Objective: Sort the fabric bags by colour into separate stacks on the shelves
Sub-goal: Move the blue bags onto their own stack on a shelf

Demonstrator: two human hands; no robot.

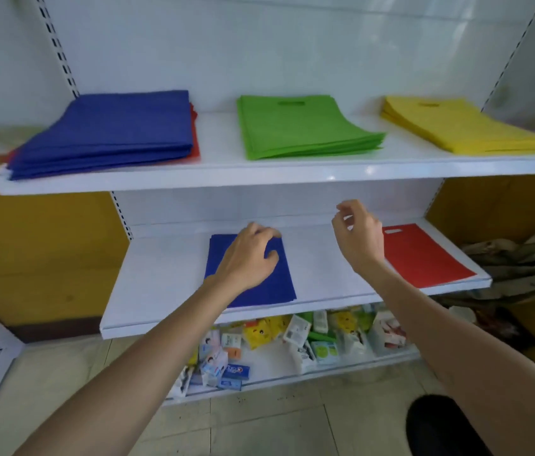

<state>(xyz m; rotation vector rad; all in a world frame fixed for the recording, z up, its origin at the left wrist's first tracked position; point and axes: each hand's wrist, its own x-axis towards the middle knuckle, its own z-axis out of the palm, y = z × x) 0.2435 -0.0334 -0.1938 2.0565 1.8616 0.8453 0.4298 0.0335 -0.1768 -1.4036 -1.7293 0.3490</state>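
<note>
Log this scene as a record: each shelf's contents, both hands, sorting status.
top shelf: blue-over-red stack, green stack, yellow stack
middle shelf: blue bag, red bag
bottom shelf: small boxes and packets
left hand: on blue bag, fingers bent, grip unclear
right hand: in the air, loosely curled, empty
status: green and yellow each one colour; the left stack is mixed

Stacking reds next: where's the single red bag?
Head view: red bag lies on the middle shelf, far right, beside the right hand, below the yellow stack.
</note>
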